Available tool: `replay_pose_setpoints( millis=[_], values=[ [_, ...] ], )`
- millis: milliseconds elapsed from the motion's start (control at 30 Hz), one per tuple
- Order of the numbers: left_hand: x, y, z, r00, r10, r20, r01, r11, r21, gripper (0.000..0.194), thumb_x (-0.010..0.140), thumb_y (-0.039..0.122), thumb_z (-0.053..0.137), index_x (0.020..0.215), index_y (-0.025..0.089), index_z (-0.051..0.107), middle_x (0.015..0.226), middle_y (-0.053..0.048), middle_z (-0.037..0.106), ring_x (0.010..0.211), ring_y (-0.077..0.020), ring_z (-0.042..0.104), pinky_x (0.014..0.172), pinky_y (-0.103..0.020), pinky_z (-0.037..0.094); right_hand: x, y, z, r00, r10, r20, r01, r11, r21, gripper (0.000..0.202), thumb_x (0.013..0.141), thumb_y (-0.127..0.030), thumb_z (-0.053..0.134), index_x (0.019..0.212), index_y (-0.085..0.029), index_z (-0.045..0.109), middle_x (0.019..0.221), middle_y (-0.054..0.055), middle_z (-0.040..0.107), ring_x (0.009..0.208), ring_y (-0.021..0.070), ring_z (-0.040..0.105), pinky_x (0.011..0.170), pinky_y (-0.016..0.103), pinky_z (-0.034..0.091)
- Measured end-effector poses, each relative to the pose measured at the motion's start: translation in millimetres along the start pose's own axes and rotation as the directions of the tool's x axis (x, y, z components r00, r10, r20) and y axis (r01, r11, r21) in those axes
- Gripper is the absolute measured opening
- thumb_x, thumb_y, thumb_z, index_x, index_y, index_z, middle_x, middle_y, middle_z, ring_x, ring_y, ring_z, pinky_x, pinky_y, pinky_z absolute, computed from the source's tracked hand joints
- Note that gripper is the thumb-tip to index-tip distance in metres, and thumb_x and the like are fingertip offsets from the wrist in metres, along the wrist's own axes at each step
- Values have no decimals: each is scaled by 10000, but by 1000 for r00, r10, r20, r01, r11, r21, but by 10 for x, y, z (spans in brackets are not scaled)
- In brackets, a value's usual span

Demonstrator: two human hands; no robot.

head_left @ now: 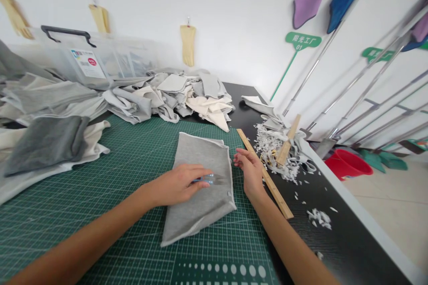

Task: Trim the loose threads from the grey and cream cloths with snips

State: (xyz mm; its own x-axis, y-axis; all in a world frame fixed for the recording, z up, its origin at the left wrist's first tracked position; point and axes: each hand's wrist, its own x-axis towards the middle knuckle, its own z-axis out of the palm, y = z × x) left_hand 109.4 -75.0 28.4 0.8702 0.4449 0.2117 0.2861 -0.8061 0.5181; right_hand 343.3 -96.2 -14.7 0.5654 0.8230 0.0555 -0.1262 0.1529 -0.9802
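Observation:
A grey folded cloth (200,205) with pale stitched edges lies on the green cutting mat (133,231). Over its middle, my left hand (182,182) holds small blue-handled snips (210,180), their metal tips pointing right. My right hand (249,171) is just beyond the cloth's right edge, beside a wooden ruler (276,193). Its fingers are curled and slightly apart, and nothing shows between them.
Grey and cream cloths (174,93) are heaped at the back and left, before a clear plastic box (83,60). Fabric scraps (276,151) and a second wooden strip (288,140) lie at right. A red bucket (347,164) stands on the floor beyond the table edge.

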Motion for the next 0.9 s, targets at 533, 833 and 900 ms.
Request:
replay_pose_setpoints(
  millis=[533,833,900],
  values=[
    [-52,-178,138,991,11,-132,-9,1000,19,331,959,322,444,1241,192,557,1060,-68,664,958,-208,617,863,-329,466,-742,-300,-337,839,53,541,390,634,-668,198,734,-362,717,878,-226,721,739,13,612,644,167,557,549,275,416],
    [-75,-170,144,993,40,-112,-38,999,17,302,960,306,438,1205,196,576,1005,-55,673,903,-204,630,814,-312,468,-838,-244,-295,864,-47,501,403,660,-633,160,826,-310,610,737,-208,695,712,24,617,637,169,530,573,286,385],
    [-75,-161,143,992,45,-119,-44,999,15,306,959,305,440,1212,194,572,1015,-56,673,916,-206,629,829,-318,464,-846,-233,-314,917,-59,393,297,758,-580,160,816,-337,623,767,-199,687,718,26,626,647,170,534,569,281,391]
  ],
)
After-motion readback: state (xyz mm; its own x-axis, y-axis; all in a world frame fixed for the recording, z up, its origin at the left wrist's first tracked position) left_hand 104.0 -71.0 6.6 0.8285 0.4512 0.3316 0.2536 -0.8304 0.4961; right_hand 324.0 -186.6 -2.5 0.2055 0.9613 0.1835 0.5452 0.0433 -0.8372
